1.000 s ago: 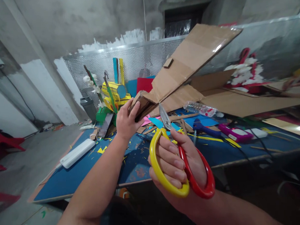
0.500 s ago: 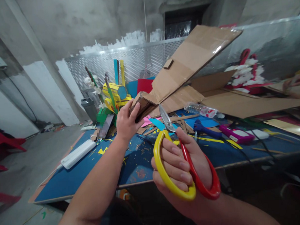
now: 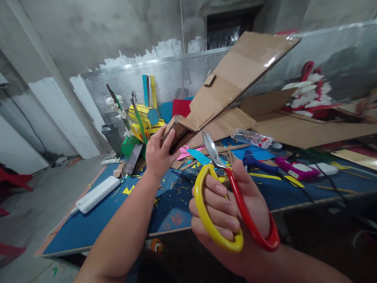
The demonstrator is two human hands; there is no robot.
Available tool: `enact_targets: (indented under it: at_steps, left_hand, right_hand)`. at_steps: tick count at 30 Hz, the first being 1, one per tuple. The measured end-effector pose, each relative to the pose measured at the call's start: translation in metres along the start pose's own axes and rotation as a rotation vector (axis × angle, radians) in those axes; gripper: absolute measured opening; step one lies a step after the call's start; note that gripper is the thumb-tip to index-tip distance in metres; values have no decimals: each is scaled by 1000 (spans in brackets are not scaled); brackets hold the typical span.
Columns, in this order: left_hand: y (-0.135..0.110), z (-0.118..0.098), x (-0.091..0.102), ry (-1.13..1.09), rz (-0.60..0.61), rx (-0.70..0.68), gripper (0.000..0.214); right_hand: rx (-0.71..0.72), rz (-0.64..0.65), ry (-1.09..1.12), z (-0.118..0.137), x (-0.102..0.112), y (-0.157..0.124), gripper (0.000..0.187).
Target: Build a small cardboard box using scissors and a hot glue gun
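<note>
My left hand (image 3: pixel 159 155) is closed round the folded lower end of a large piece of brown cardboard (image 3: pixel 229 74), which slants up to the right above the table. A small cardboard square sticks to its face. In my right hand (image 3: pixel 223 206) is a pair of scissors (image 3: pixel 211 149) with one yellow and one red handle, my fingers through the loops. The blades point up and away, just below the cardboard's edge and apart from it as far as I can see. How wide the blades part is hard to make out.
Paper scraps litter the blue table (image 3: pixel 168 200). A plastic bottle (image 3: pixel 253 138), a blue glue gun (image 3: pixel 260 163), a purple device (image 3: pixel 296 169) and a flattened box (image 3: pixel 308 129) lie right. A white power bank (image 3: pixel 98 194) lies left; a yellow craft (image 3: pixel 147 116) stands behind. Another person's hand (image 3: pixel 368 106) shows far right.
The scissors' blades have moved slightly right, away from the cardboard's edge, and the handles have spread a little. The cardboard's upper end has shifted slightly left in my left hand.
</note>
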State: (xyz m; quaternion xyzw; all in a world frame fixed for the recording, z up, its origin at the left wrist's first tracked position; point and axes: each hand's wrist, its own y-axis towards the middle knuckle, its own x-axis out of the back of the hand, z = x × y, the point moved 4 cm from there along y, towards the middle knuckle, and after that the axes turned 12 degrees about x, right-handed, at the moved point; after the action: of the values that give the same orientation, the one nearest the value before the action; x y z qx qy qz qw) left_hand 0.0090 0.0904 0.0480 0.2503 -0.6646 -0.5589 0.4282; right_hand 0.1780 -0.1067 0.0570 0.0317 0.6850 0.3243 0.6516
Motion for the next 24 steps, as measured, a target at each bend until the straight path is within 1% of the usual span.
enact_targets:
  at_steps: [4, 7, 10, 16, 20, 24]
  left_hand:
    - [0, 0, 0, -7, 1, 13, 76]
    - [0, -1, 0, -4, -8, 1, 75]
    - [-1, -2, -1, -26, 1, 5, 73]
    - [-1, -1, -2, -42, 45, 48, 71]
    - [-2, -2, -2, -44, 37, 21, 74]
    - [-3, -5, -1, -28, -13, -49, 76]
  right_hand:
    - [-9, 9, 14, -2, 0, 0, 59]
    - [-21, 12, -27, -2, 0, 1, 54]
    - [-26, 4, -52, -1, -1, 2, 54]
    - [12, -12, 17, 0, -2, 4, 56]
    - [2, -24, 24, 0, 2, 7, 57]
    - [24, -2, 11, 2, 3, 10, 54]
